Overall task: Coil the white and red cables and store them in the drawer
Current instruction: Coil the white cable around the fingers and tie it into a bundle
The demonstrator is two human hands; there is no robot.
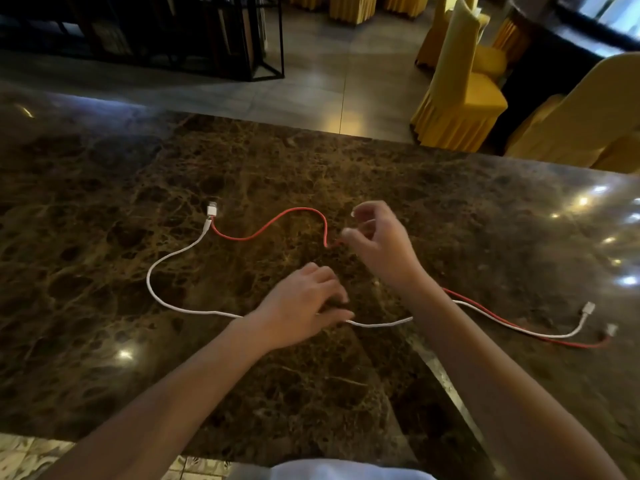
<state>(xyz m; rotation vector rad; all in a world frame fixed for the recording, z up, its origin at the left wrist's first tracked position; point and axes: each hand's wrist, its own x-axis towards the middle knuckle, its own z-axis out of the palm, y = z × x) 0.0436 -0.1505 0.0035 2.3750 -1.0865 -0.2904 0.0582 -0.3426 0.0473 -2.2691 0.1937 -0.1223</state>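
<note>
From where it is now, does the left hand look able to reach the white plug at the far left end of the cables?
Probably yes: the left hand rests on the white cable, and bare table lies between it and the white plug.

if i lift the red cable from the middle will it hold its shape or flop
Probably flop: the red cable lies in loose curves on the table, so it looks limp. It seems thin and light, and its ends would likely drag across the glossy top.

On the brown marble bench (138,341) the white cable (162,299) and red cable (277,221) lay uncoiled, snaking side by side. The left hand (304,303) pressed on the white cable; the right hand (377,237) pinched the red cable. Yellow-covered chairs (460,95) stood beyond.
</note>
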